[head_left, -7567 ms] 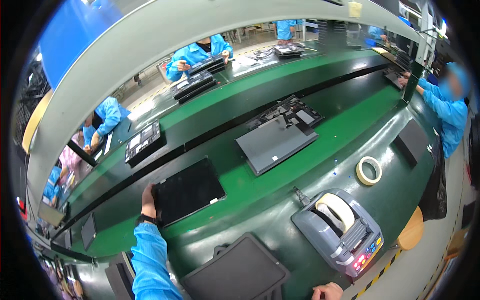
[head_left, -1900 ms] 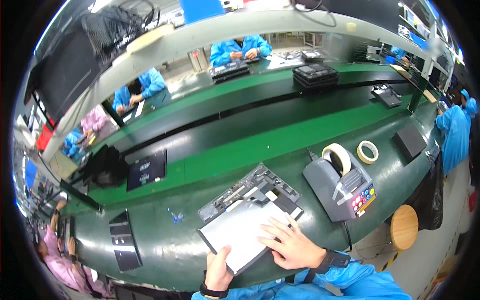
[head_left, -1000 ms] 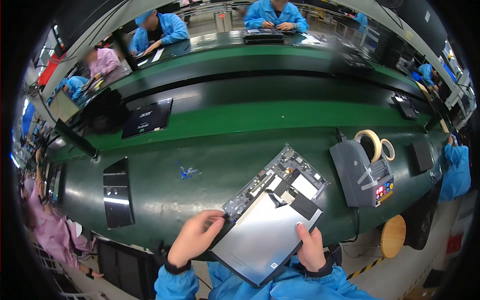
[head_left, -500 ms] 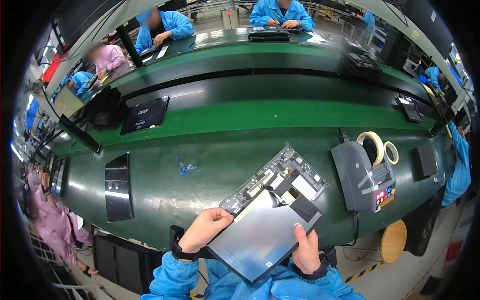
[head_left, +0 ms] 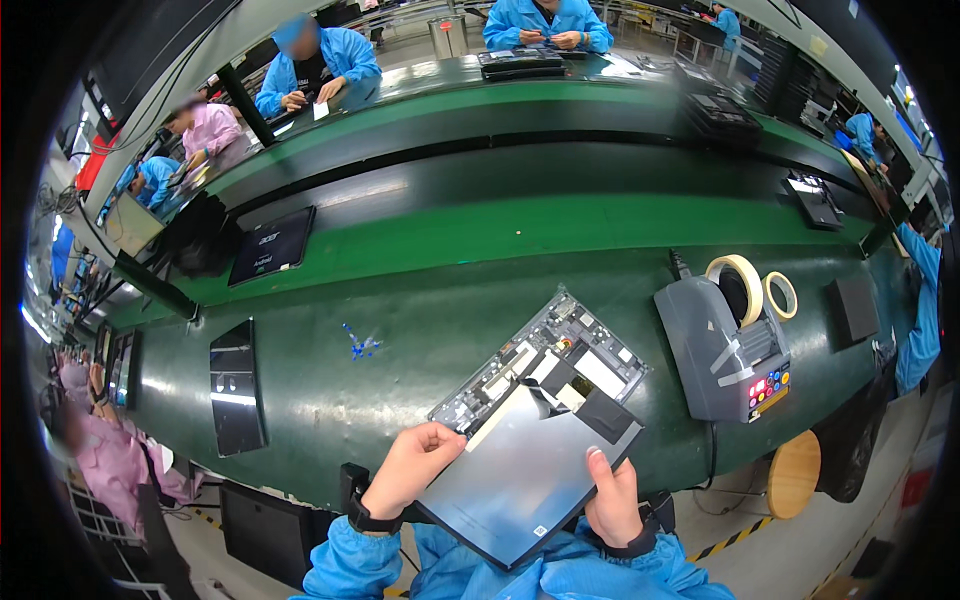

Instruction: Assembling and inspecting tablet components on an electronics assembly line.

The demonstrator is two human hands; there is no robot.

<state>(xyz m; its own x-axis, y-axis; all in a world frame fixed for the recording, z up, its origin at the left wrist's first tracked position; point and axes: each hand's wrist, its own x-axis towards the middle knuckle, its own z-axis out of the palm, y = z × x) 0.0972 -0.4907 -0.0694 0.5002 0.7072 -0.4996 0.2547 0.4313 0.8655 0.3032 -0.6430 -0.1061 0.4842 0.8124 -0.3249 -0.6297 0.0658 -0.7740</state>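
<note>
While the open laptop (head_left: 540,410) sits at the near edge of the green bench (head_left: 420,300), its insides show, so the work looks unfinished. The left hand (head_left: 415,465) grips it at 8 o'clock; the right hand (head_left: 612,497) grips it at 5 o'clock

Electronics factory: conveyor line (head_left: 520,225), smocked workers (head_left: 548,20)

An opened laptop base (head_left: 545,390), circuit boards exposed, lies tilted at the green table's near edge, its grey panel (head_left: 525,470) overhanging.
</note>
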